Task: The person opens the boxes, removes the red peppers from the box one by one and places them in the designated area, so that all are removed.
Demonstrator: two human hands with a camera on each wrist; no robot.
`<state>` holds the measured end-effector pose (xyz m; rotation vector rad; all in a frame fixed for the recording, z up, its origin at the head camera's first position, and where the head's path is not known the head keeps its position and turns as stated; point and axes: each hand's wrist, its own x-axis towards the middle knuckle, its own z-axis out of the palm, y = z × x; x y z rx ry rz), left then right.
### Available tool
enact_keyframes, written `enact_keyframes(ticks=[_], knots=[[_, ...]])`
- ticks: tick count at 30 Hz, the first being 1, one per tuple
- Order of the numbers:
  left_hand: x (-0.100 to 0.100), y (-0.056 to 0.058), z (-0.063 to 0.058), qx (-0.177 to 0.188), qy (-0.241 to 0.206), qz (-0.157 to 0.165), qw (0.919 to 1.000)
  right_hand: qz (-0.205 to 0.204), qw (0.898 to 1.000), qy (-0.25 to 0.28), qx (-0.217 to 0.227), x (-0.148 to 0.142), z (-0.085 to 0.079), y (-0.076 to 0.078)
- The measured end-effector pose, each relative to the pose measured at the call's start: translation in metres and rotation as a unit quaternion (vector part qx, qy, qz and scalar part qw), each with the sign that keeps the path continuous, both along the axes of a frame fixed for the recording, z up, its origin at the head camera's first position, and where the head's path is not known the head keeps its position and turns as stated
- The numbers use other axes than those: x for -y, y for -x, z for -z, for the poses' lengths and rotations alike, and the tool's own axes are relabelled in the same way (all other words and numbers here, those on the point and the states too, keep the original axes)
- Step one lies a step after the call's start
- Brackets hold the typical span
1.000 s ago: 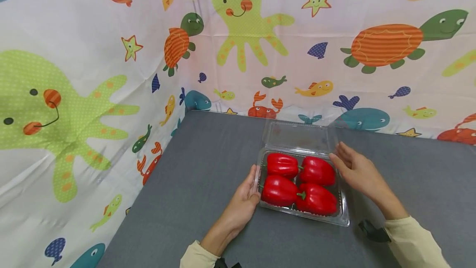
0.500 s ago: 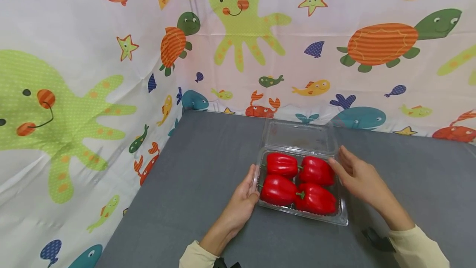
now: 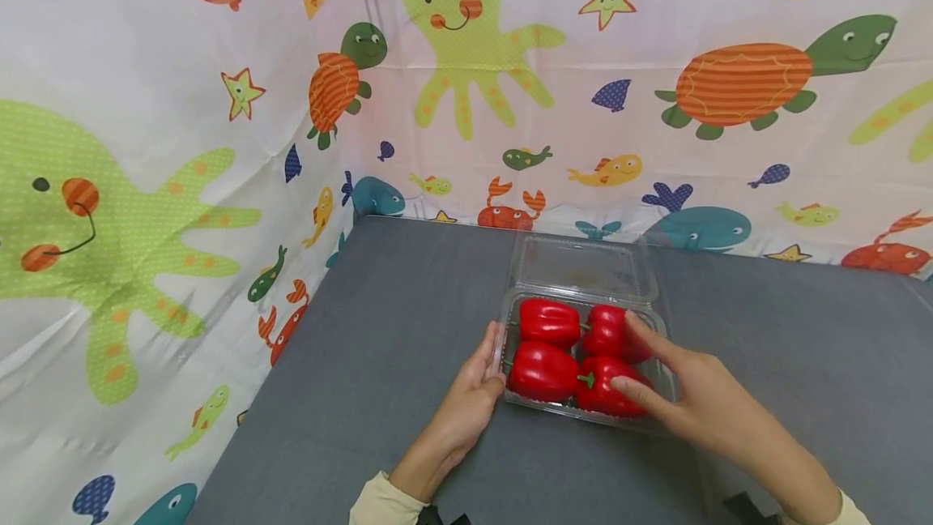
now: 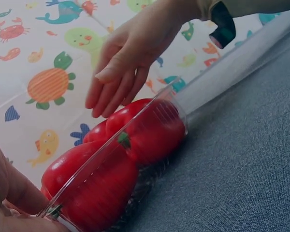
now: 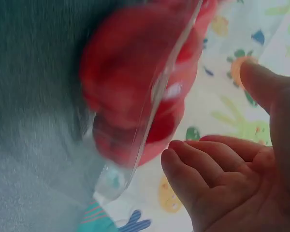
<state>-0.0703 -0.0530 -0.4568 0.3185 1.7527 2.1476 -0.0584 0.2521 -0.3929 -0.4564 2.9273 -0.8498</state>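
L hand (image 3: 466,399) pinches box (image 3: 554,409) edge | R hand (image 3: 700,395) fingers wide, empty, over peppers (image 3: 543,371) | I'd brace box w/ L, lightly, R clear of rim

Head view forward-down, wrist views close, from opposite sides, red peppers (image 4: 99,188) shared
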Motion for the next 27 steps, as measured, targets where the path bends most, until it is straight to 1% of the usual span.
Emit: enact_keyframes(ticks=[4, 9, 12, 21, 27], knots=[[0.000, 0.000, -0.001, -0.002, 0.002, -0.001, 1.0000, -0.003, 0.999, -0.037, 0.003, 0.010, 0.002, -0.011], [0.000, 0.000, -0.001, -0.004, 0.006, -0.001, 1.0000, 0.001, 0.996, -0.077, -0.037, 0.020, 0.009, -0.018], [0.000, 0.001, -0.001, -0.004, 0.008, 0.000, 1.0000, 0.006, 0.995, -0.086, -0.042, 0.024, 0.013, -0.020], [-0.001, 0.001, -0.003, -0.007, 0.007, 0.005, 0.9999, 0.005, 0.994, -0.107, -0.032, 0.027, 0.018, -0.020], [0.000, 0.001, -0.002, -0.002, 0.011, 0.005, 0.9999, 0.007, 0.994, -0.110, -0.009, 0.028, 0.017, -0.020]])
